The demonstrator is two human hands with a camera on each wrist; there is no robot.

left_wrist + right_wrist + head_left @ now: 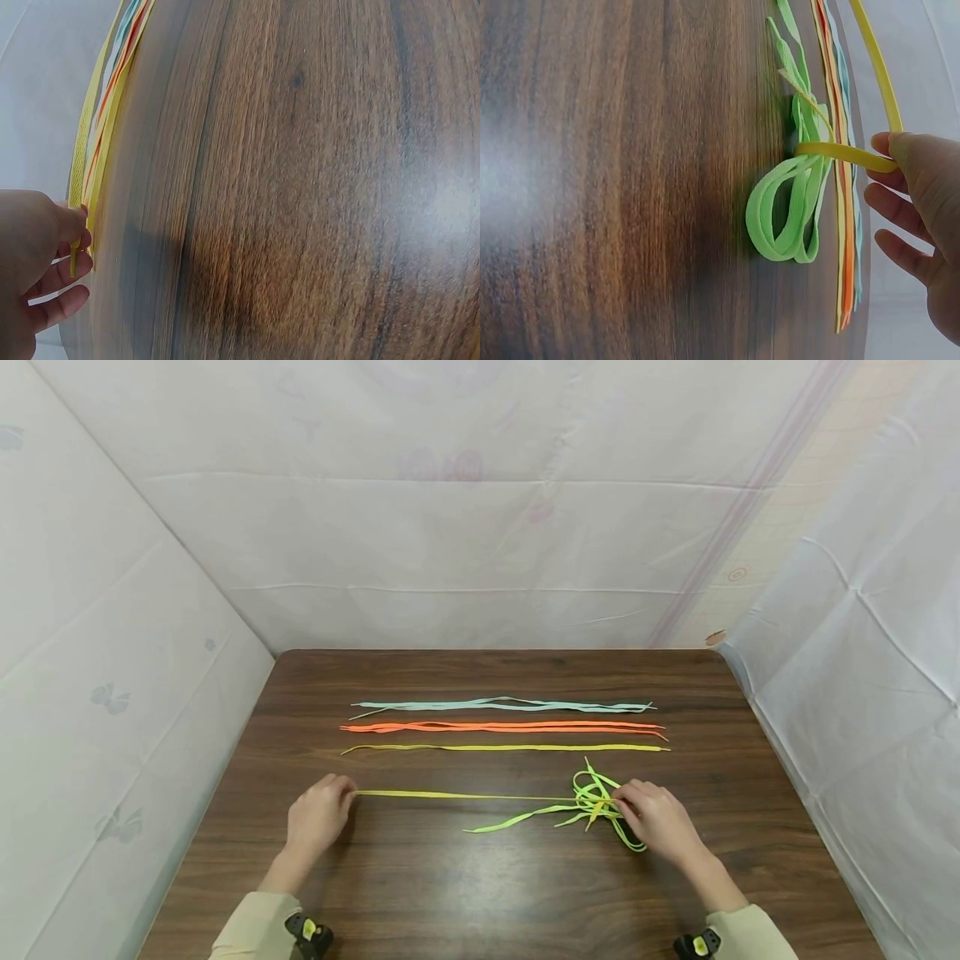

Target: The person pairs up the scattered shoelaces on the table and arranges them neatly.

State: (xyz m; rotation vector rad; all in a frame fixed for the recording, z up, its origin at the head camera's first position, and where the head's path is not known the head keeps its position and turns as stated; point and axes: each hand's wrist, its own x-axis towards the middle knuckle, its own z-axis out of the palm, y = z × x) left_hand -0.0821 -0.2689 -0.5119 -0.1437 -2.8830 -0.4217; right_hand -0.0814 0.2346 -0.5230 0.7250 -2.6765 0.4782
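Note:
A yellow shoelace [450,794] stretches between my two hands, raised off the table. My left hand [318,814] pinches it by one end, with the tip hanging below the fingers in the left wrist view. The thumb and finger of my right hand [658,818] pinch the same lace farther along. From there, the right wrist view shows the yellow lace [859,157] bending back to a looped pile of green shoelaces [759,217] on the table. Whether it wraps around the pile or only lies across it, I cannot tell.
Beyond my hands, another yellow shoelace [510,747] lies straight across the wooden table [420,893]. Behind it run orange shoelaces [487,726], then pale blue shoelaces [442,705], roughly parallel. Sheet-covered walls [450,543] enclose the back and both sides.

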